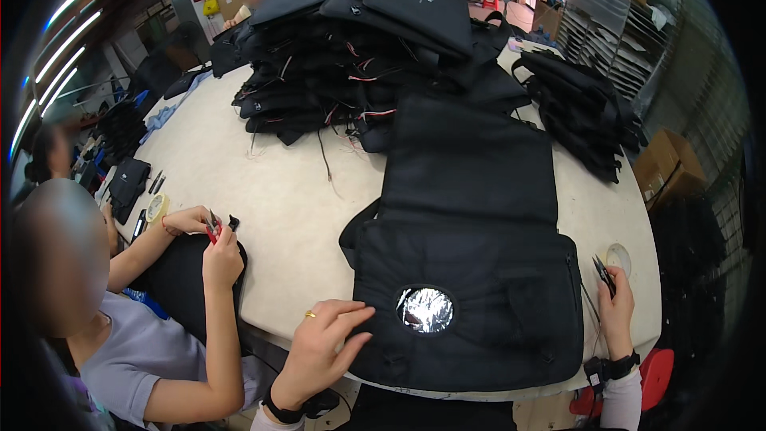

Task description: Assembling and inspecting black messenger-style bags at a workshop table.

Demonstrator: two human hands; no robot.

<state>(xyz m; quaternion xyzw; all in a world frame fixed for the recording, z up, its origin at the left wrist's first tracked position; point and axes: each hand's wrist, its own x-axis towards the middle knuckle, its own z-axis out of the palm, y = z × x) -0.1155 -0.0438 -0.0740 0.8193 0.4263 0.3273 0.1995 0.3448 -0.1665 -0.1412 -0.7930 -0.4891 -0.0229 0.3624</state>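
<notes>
A black fabric bag (479, 271) lies in front of me on the table, its long flap (471, 164) folded out away from me. Shiny silver material (425, 309) shows through an oval opening in its front. At the bag's left edge is my left hand (327, 343), fingers stretched and apart, holding nothing; the fingertips are at the fabric, and I cannot tell if they touch it. To the right of the bag, my right hand (618, 315) is closed round black thread snips (604, 275), blades pointing away from me. A roll of tape (617, 258) lies beside the snips.
A tall pile of black bags (351, 56) with loose threads and cords stands at the table's far side. More bags (574, 104) lie at far right. On my left, a co-worker's hands (219, 251) hold red-handled snips and a small black piece. The pale tabletop (295, 183) curves away.
</notes>
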